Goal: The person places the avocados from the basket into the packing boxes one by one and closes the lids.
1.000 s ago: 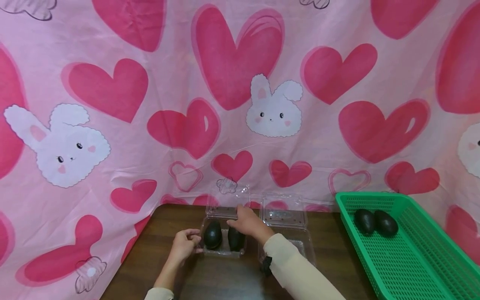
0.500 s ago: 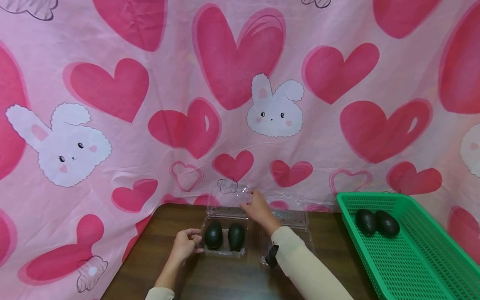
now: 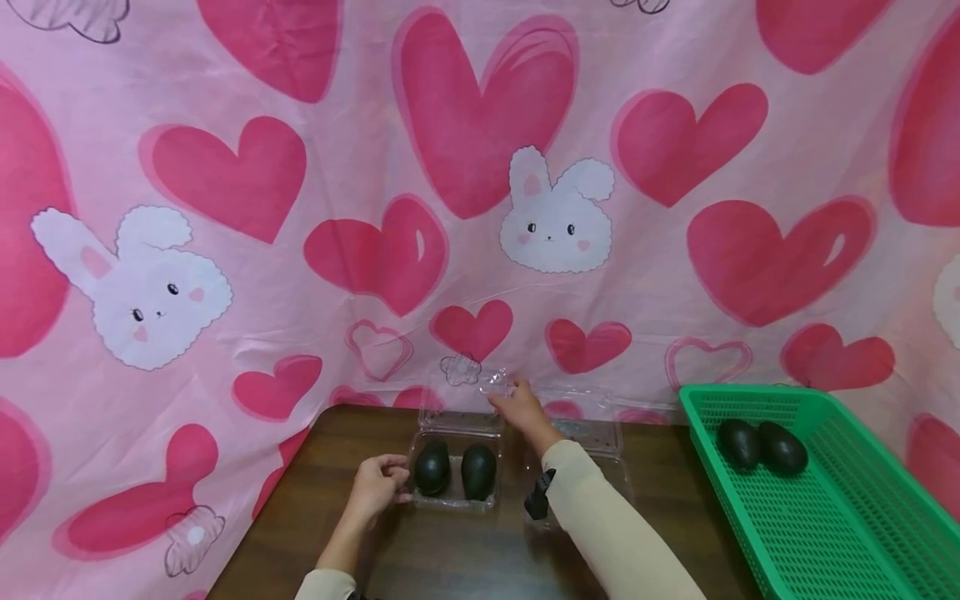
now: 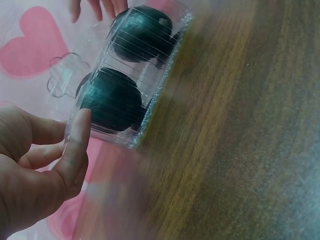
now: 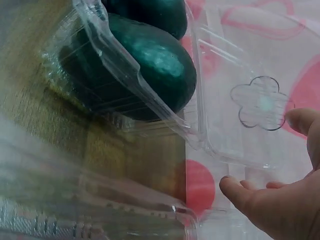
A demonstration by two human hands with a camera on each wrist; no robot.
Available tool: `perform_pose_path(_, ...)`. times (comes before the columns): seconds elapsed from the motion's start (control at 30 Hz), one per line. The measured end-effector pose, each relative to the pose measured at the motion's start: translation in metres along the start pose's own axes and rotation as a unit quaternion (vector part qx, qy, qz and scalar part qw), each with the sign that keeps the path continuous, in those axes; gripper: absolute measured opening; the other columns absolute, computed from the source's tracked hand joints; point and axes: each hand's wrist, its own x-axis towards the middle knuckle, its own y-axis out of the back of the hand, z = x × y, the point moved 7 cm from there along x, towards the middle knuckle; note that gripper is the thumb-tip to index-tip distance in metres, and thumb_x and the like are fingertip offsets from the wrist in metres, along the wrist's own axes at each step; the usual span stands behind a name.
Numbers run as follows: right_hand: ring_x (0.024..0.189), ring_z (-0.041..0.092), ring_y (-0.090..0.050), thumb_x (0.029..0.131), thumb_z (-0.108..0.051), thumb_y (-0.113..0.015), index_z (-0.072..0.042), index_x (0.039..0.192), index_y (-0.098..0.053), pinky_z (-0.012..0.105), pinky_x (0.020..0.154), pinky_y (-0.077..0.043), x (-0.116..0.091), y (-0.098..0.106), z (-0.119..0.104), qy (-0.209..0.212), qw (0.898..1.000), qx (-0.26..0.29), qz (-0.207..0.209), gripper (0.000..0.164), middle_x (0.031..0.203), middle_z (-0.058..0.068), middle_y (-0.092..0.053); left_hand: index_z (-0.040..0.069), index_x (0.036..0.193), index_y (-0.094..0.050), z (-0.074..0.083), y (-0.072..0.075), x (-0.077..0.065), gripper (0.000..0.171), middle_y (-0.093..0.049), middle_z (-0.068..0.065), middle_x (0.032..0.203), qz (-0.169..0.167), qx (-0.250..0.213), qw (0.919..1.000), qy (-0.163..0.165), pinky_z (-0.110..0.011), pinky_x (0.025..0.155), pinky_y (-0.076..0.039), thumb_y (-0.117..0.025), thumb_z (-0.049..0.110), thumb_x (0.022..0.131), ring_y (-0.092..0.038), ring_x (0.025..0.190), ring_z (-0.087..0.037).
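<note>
Two dark green avocados, a left one [image 3: 432, 468] and a right one [image 3: 478, 472], lie side by side in a clear plastic clamshell box [image 3: 459, 503] on the wooden table. Its lid [image 3: 459, 421] stands raised at the back against the cloth. My left hand [image 3: 375, 487] pinches the box's left wall between thumb and fingers, as the left wrist view shows. At the lid's right edge is my right hand [image 3: 525, 412]. In the right wrist view its thumb [image 5: 302, 121] and fingers [image 5: 240, 195] are spread on either side of that edge, apart from each other; contact is unclear.
A second open clear box [image 3: 617, 475] stands just right of the first, partly hidden by my right sleeve. At the far right a green plastic basket [image 3: 720, 483] holds two more avocados [image 3: 782, 448]. A pink cloth with hearts [image 3: 472, 108] hangs behind the table.
My right hand has let go of the right avocado and moved up and right to the raised lid. The left hand keeps its place at the box.
</note>
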Motion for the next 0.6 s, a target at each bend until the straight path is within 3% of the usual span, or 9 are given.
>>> perform_pose_path(0.23, 0.130, 0.040, -0.044, 0.090, -0.032, -0.066, 0.002, 0.143, -0.034, 0.055, 0.112, -0.036, 0.011, -0.007, 0.014, -0.040, 0.998, 0.053, -0.004, 0.071, 0.142, 0.025, -0.043, -0.016, 0.116, -0.057, 0.001, -0.001, 0.000, 0.028, -0.058, -0.018, 0.087, 0.003, 0.002, 1.0000, 0.001, -0.040, 0.061, -0.061, -0.055, -0.009, 0.089, -0.058, 0.067, -0.021)
perform_pose_path(0.47, 0.117, 0.036, -0.056, 0.094, -0.024, -0.061, 0.004, 0.144, -0.030, 0.051, 0.101, -0.049, 0.012, -0.017, 0.019, -0.063, 0.987, 0.137, -0.047, 0.065, 0.135, 0.025, -0.048, -0.017, 0.117, -0.056, 0.000, 0.000, -0.001, 0.029, -0.058, -0.018, 0.086, -0.001, 0.006, 1.0000, 0.001, -0.041, 0.060, -0.061, -0.056, -0.008, 0.090, -0.058, 0.065, -0.018)
perform_pose_path(0.6, 0.115, 0.037, -0.057, 0.094, -0.023, -0.061, 0.004, 0.143, -0.030, 0.049, 0.098, -0.051, 0.012, -0.018, 0.017, -0.065, 0.985, 0.148, -0.060, 0.064, 0.130, 0.024, -0.052, -0.016, 0.116, -0.056, 0.000, 0.000, 0.000, 0.028, -0.058, -0.020, 0.087, -0.003, 0.003, 1.0000, -0.002, -0.041, 0.061, -0.061, -0.056, -0.009, 0.089, -0.059, 0.065, -0.019)
